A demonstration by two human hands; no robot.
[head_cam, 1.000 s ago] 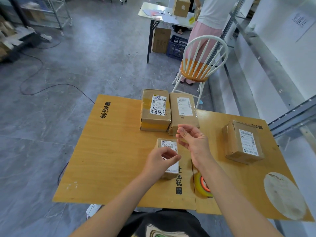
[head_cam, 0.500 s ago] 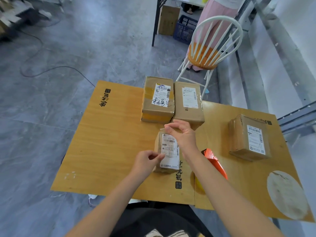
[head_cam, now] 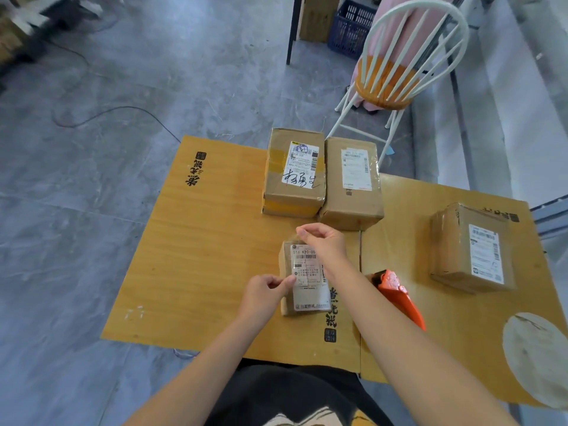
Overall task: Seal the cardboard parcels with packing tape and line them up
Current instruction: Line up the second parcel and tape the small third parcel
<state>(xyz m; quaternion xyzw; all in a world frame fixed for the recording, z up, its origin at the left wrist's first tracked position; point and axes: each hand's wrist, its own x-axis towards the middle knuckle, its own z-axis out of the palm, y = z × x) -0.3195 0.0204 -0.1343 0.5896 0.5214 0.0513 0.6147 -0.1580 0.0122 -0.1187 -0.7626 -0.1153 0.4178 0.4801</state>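
A small cardboard parcel with a white label lies in the middle of the wooden table. A strip of clear tape stretches over its top between my hands. My left hand pinches the tape's near end at the parcel's left side. My right hand pinches the far end over the parcel's far edge. Two larger parcels sit side by side at the table's far edge, one with handwriting, one plain. Another parcel stands at the right. An orange tape dispenser lies under my right forearm.
A white spindle-back chair with an orange seat stands just beyond the table. A blue crate and a box sit under another table farther back. A cable lies on the grey floor at left. A pale round patch marks the table's near right corner.
My hands dropped from above the small parcel onto it, the right reaching to its far edge, the left to its left side, with tape drawn between them. The camera tilted down and closer.
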